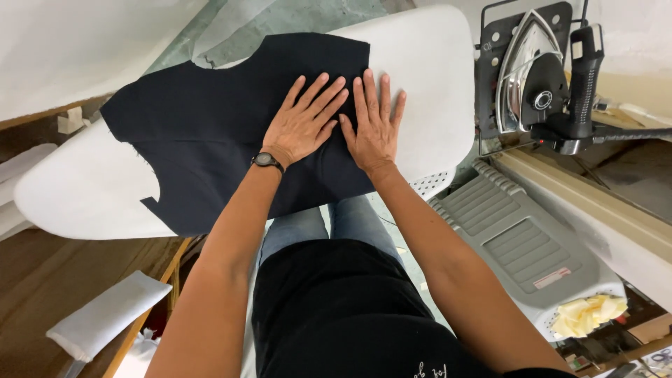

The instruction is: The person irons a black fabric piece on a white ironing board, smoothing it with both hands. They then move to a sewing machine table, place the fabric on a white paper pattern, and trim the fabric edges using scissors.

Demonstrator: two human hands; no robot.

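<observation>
A white padded ironing board (pixel 434 63) is seen running from eight o'clock to one o'clock. A cut piece of dark navy fabric (pixel 210 126) is spread flat on it, overhanging the near edge at six o'clock. Bare padding is left at both ends.

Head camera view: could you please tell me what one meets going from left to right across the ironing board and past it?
Bare white ironing board → dark fabric piece → left hand → right hand → iron parked on its stand.
</observation>
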